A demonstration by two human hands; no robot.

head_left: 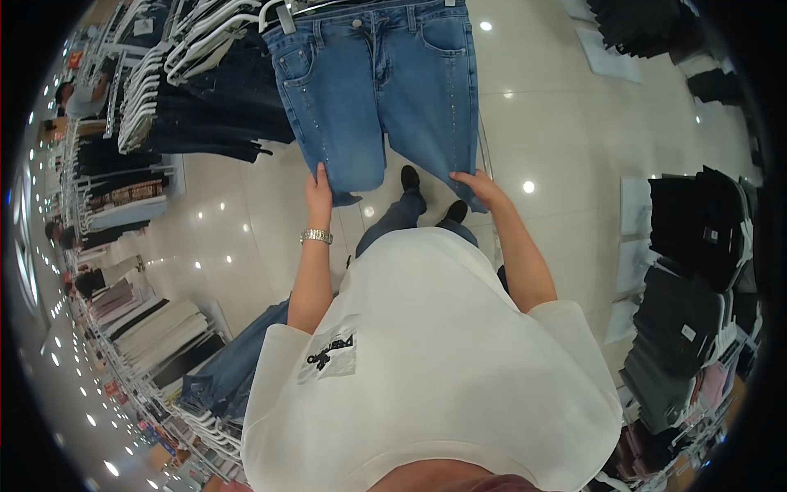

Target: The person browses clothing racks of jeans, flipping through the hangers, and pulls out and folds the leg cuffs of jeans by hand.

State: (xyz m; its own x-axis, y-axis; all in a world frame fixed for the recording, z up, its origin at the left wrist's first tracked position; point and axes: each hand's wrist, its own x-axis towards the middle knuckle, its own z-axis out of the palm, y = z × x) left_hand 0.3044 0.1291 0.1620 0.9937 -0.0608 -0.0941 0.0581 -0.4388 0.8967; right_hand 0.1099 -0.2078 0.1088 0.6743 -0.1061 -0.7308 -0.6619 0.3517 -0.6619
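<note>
Blue jeans (418,90) with sparkly lines down the legs hang in front of me from a clip hanger (285,18) at the top of the view. My left hand (320,193), with a metal watch (316,236) on the wrist, is closed on the edge of one leg, thumb on the front. On the opposite leg, my right hand (479,187) pinches the outer edge, thumb across the front. The fingers of both hands are partly hidden behind the denim. Lower down, the legs fold away out of sight.
To the left, racks hold dark trousers (221,102) on white hangers (141,98) and folded light garments (164,332). Black and grey garments (697,230) hang at the right beside white floor-level panels (635,205). Shiny tiles (557,139) cover the floor.
</note>
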